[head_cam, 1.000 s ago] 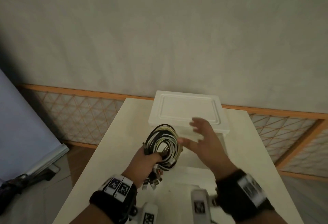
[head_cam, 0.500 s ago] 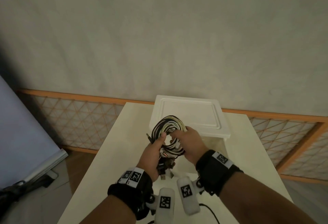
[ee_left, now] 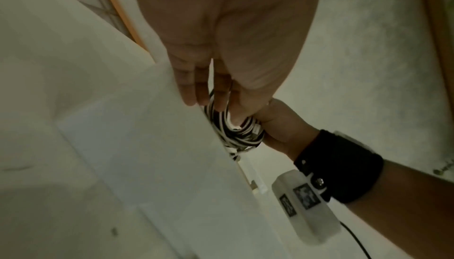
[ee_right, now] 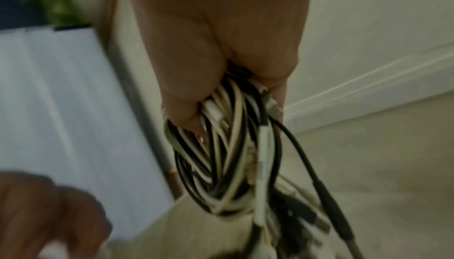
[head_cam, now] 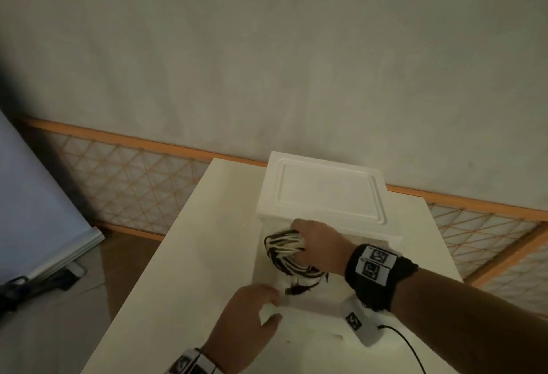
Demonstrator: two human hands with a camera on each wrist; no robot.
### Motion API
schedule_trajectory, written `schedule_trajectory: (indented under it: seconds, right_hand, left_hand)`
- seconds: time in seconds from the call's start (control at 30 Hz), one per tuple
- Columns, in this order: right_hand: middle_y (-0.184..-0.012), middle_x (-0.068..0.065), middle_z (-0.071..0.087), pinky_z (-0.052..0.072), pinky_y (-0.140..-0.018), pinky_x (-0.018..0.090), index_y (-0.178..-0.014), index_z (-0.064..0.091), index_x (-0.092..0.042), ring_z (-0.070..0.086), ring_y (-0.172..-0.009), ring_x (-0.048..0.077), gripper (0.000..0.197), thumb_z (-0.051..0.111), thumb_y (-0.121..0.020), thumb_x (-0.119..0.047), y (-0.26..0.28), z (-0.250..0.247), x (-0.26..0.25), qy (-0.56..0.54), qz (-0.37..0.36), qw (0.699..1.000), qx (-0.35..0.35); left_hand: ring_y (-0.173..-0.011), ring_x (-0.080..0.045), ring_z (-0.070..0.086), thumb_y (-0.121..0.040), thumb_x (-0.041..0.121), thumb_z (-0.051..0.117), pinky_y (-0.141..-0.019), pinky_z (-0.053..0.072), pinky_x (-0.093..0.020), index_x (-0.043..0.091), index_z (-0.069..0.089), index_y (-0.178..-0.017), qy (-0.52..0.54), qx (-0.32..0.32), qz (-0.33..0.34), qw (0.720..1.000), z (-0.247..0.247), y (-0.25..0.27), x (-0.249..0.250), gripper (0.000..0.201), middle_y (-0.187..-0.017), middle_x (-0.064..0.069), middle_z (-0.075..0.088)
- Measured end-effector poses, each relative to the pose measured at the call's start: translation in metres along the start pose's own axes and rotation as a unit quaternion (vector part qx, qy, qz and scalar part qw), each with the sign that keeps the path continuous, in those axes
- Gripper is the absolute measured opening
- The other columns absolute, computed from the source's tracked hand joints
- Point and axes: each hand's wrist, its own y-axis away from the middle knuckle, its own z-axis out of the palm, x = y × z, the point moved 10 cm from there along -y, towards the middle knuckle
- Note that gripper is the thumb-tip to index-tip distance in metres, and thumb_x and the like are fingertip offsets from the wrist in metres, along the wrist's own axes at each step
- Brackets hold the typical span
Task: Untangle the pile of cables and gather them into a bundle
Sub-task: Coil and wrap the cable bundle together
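Right hand (head_cam: 318,244) is clenching the cable bundle (head_cam: 286,250), coil hanging toward 6 o'clock below the grip; left hand (head_cam: 249,311) is gripping the box rim (head_cam: 275,304) at 7.

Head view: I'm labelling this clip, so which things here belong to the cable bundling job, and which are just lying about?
Part of the job:
- cable bundle, black and white, coiled
- right hand, gripping it
- left hand, holding the white box rim
- the box, over which the bundle is held

Just lying about:
- white lid behind the box
- table
- lattice panel
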Motion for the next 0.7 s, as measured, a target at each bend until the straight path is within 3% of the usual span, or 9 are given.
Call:
schedule_trajectory:
  seconds: [0.17,0.27,0.3,0.33,0.4,0.47,0.57,0.67,0.7]
  right_hand:
    - [-0.119,0.010,0.056,0.042,-0.083,0.030,-0.122,0.048,-0.009,0.054,-0.106,0.025,0.043,0.063,-0.085,-0.024,-0.018,0.051,-0.008,0.102,-0.035,0.978,-0.178]
    - [-0.115,0.013,0.058,0.046,-0.076,0.031,-0.122,0.046,-0.005,0.053,-0.090,0.022,0.043,0.062,-0.085,-0.021,-0.042,0.069,0.004,0.099,-0.002,0.963,-0.251]
    - [-0.108,0.012,0.060,0.048,-0.070,0.031,-0.125,0.043,-0.006,0.054,-0.082,0.020,0.047,0.063,-0.084,-0.020,-0.050,0.074,0.010,0.094,0.014,0.959,-0.267]
    - [-0.099,0.010,0.061,0.049,-0.063,0.031,-0.128,0.040,-0.008,0.056,-0.074,0.020,0.053,0.065,-0.083,-0.020,-0.058,0.078,0.017,0.084,0.032,0.957,-0.277]
    - [-0.098,0.010,0.063,0.054,-0.065,0.037,-0.130,0.035,-0.012,0.063,-0.079,0.025,0.064,0.069,-0.078,-0.026,-0.072,0.082,0.029,0.080,0.060,0.955,-0.279]
    - [-0.106,0.012,0.064,0.054,-0.075,0.042,-0.129,0.033,-0.012,0.063,-0.091,0.030,0.065,0.069,-0.079,-0.034,-0.084,0.085,0.039,0.095,0.073,0.953,-0.278]
    - [-0.108,0.011,0.062,0.050,-0.077,0.037,-0.125,0.039,-0.010,0.059,-0.093,0.027,0.060,0.068,-0.078,-0.033,-0.093,0.089,0.045,0.115,0.068,0.954,-0.269]
    - [-0.110,0.010,0.060,0.050,-0.076,0.037,-0.125,0.044,-0.013,0.056,-0.088,0.024,0.059,0.071,-0.075,-0.028,-0.097,0.089,0.047,0.094,0.059,0.962,-0.249]
    - [-0.114,0.009,0.058,0.049,-0.077,0.035,-0.127,0.045,-0.014,0.055,-0.091,0.022,0.060,0.073,-0.076,-0.028,-0.097,0.088,0.048,0.088,0.053,0.965,-0.240]
  left_hand:
    - [-0.092,0.002,0.053,-0.071,0.030,0.059,-0.087,0.044,-0.011,0.031,0.064,-0.104,-0.066,-0.002,0.053,0.996,0.025,0.004,-0.023,0.034,-0.097,0.018,0.064]
    - [-0.087,0.000,0.047,-0.058,0.033,0.083,-0.087,0.054,-0.039,0.042,0.056,-0.115,-0.101,-0.038,0.107,0.988,0.101,0.003,-0.138,0.064,-0.077,0.044,0.050]
    - [-0.085,0.006,0.044,-0.057,0.045,0.083,-0.088,0.054,-0.035,0.048,0.053,-0.115,-0.118,-0.065,0.163,0.977,0.117,0.004,-0.149,0.065,-0.064,0.048,0.041]
    - [-0.084,0.016,0.044,-0.068,0.054,0.072,-0.093,0.048,-0.017,0.051,0.053,-0.106,-0.197,-0.058,0.167,0.964,0.112,0.002,-0.150,0.043,-0.065,0.048,0.039]
    - [-0.083,0.029,0.041,-0.088,0.055,0.043,-0.089,0.024,0.008,0.053,0.052,-0.087,-0.264,-0.011,0.159,0.951,0.062,-0.004,-0.089,0.010,-0.087,0.046,0.041]
    - [-0.088,0.022,0.046,-0.086,0.045,0.046,-0.090,0.027,0.007,0.048,0.057,-0.087,-0.156,-0.004,0.137,0.978,0.020,0.003,-0.004,0.012,-0.098,0.037,0.051]
    - [-0.087,0.009,0.054,-0.076,0.038,0.054,-0.088,0.038,-0.001,0.039,0.053,-0.101,-0.108,-0.009,0.133,0.985,0.024,-0.008,-0.011,0.025,-0.094,0.026,0.062]
    - [-0.084,0.008,0.052,-0.073,0.034,0.058,-0.083,0.039,0.000,0.037,0.055,-0.096,-0.062,-0.022,0.108,0.992,0.005,-0.003,0.015,0.024,-0.093,0.025,0.059]
    - [-0.085,0.008,0.052,-0.071,0.033,0.059,-0.082,0.041,-0.001,0.036,0.057,-0.094,-0.040,0.007,0.153,0.987,0.018,-0.009,-0.008,0.023,-0.093,0.024,0.061]
